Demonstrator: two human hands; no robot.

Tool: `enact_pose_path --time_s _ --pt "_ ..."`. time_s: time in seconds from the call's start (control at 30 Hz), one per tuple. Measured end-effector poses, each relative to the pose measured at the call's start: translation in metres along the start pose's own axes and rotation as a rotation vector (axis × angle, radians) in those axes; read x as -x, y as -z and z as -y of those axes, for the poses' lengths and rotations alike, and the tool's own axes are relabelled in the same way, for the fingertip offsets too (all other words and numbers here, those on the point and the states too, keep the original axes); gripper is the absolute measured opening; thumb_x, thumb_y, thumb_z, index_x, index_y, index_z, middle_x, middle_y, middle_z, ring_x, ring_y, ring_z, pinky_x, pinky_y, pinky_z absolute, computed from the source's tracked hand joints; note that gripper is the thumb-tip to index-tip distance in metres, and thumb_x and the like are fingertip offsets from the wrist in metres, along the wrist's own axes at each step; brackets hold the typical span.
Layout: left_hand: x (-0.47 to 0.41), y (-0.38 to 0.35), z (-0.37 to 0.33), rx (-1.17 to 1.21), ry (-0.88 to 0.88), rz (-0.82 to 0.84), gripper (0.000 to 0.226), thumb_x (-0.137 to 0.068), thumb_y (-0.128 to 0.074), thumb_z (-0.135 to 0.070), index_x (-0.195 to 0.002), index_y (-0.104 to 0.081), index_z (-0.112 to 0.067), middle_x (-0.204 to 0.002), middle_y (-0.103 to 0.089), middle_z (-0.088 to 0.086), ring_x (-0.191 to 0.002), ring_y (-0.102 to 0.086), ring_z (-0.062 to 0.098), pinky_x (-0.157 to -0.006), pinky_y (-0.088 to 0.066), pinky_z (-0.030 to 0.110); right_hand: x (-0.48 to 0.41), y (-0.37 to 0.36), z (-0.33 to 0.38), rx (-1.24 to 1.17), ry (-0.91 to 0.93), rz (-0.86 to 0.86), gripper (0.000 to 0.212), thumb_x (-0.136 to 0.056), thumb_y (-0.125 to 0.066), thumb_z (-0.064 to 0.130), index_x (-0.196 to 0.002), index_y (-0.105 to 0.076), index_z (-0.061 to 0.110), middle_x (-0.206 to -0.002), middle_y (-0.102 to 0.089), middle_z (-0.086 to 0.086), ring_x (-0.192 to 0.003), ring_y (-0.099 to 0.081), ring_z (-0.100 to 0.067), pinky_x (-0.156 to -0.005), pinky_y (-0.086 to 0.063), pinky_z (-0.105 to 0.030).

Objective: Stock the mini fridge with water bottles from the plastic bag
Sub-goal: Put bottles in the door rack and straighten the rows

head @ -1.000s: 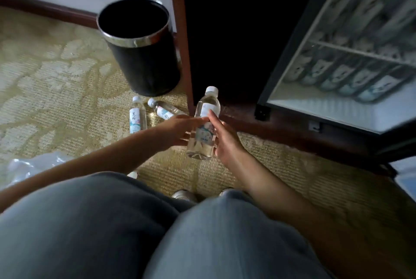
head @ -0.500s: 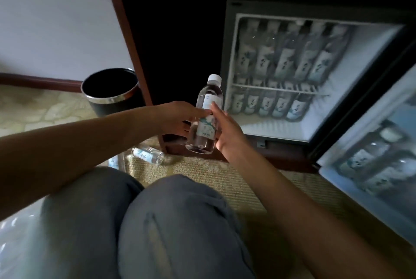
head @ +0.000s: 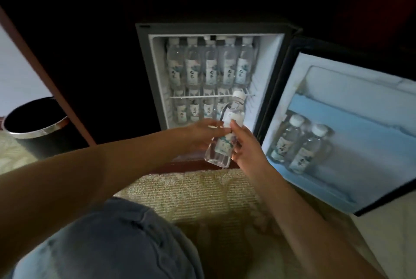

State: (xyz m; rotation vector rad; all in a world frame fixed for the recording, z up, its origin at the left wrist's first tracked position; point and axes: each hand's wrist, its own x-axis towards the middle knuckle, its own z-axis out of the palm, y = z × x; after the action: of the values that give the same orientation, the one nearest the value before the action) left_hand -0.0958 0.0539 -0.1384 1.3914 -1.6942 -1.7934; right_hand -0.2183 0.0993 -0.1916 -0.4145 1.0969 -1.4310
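A clear water bottle (head: 227, 132) with a white cap and a pale label is held tilted between both hands, in front of the open mini fridge (head: 144, 71). My left hand (head: 200, 134) grips its left side. My right hand (head: 244, 143) grips its right side. The upper shelf carries a row of several standing bottles (head: 209, 65). Behind the wire shelf (head: 202, 96), a lower row (head: 193, 110) also stands. Two bottles (head: 299, 143) stand in the open door (head: 360, 121) on the right. The plastic bag is out of view.
A black waste bin (head: 33, 130) with a metal rim stands at the left beside a dark wooden cabinet edge (head: 45, 76). Patterned carpet (head: 202, 191) lies before the fridge. My knee in grey trousers (head: 112, 240) fills the lower left.
The view has swung from the floor up to the fridge. Both hands have carried the bottle forward and to the right, up to the lower compartment's opening. The loose bottles on the floor have left the view.
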Motion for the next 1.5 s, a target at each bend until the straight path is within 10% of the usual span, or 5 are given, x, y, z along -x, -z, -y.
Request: enact_pose_path --time_s 0.23,0.43,0.73,1.23,1.5 --pt "-0.034 -0.071 0.012 0.09 -0.024 0.105 0.041 -0.087 -0.067 -0.019 -0.124 -0.054 -0.008 -0.119 -0.065 0.013 -0.104 -0.065 0.026 -0.091 -0.053 0.042 0.02 0.08 0.023 0.075 0.094 -0.051 0.025 -0.084 -0.069 0.02 -0.109 -0.064 0.021 -0.082 -0.071 0.008 -0.072 -0.066 -0.006 -0.063 -0.049 -0.021" --pt "-0.04 -0.132 0.029 -0.107 -0.218 0.071 0.043 -0.086 -0.067 -0.017 -0.127 -0.053 -0.019 -0.105 -0.064 -0.003 -0.093 -0.063 0.01 -0.073 -0.051 0.01 0.034 0.136 0.036 0.237 0.169 -0.116 0.05 -0.079 -0.074 0.013 -0.125 -0.057 0.02 -0.11 -0.07 -0.003 -0.091 -0.07 -0.017 -0.066 -0.055 -0.028" --pt "-0.066 -0.199 0.041 -0.171 -0.309 -0.017 0.047 -0.082 -0.072 -0.017 -0.126 -0.056 -0.019 -0.104 -0.063 -0.005 -0.091 -0.063 0.01 -0.072 -0.051 0.015 0.041 0.203 0.049 0.528 0.305 -0.239 0.057 -0.069 -0.082 0.013 -0.121 -0.058 0.018 -0.114 -0.066 0.003 -0.106 -0.062 -0.015 -0.076 -0.051 -0.024" --pt "-0.09 -0.244 0.004 0.183 0.291 0.246 0.028 -0.089 -0.059 -0.001 -0.116 -0.055 0.005 -0.1 -0.064 0.016 -0.078 -0.064 0.021 -0.066 -0.057 0.027 0.031 0.254 0.06 0.594 0.52 -0.474 0.058 -0.07 -0.08 0.005 -0.121 -0.052 0.01 -0.114 -0.058 0.0 -0.1 -0.056 -0.008 -0.063 -0.041 0.003" --pt "-0.094 -0.25 0.003 0.238 0.27 0.285 0.036 -0.087 -0.049 0.012 -0.122 -0.05 0.003 -0.103 -0.06 0.012 -0.086 -0.058 0.017 -0.079 -0.051 0.031 0.011 0.252 0.058 0.635 0.515 -0.512 0.07 -0.069 -0.083 0.014 -0.132 -0.053 0.014 -0.13 -0.047 -0.006 -0.106 -0.057 -0.012 -0.088 -0.052 -0.02"
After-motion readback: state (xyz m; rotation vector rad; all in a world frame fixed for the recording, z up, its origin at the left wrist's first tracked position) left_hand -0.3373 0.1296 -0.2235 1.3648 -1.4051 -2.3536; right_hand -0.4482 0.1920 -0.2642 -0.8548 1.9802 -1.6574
